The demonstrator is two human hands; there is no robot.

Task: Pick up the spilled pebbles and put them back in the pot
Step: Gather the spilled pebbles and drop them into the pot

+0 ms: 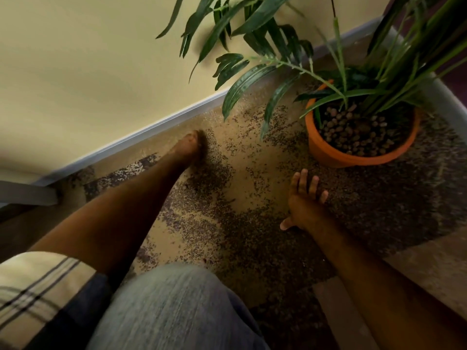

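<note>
Speckled floor [252, 157], sandy with dark patches, meets a pale yellow wall [75, 59] along a grey baseboard [141, 132], and we use the orange pot [328, 152] as our landmark. It stands upright, a smooth round plastic pot with long green leaves [252, 79] rising from it, and it is already filled with round brown pebbles [353, 132], rough and matte.

Our right hand [305, 200] is just in front of the pot, near its rim but not touching it, with the fingers spread wide and flat toward the floor, holding nothing that we can see. Our left hand [192, 147] is well apart from the pot, on the side toward the baseboard; it is blurred, so we cannot tell if it is closed or holds something.

Loose pebbles on the floor are hard to separate from the floor pattern; one or two small brown lumps [187, 186] seem to lie between the left hand and the pot. We judge the right hand is nearer for dropping into the pot, the left for gathering
</note>
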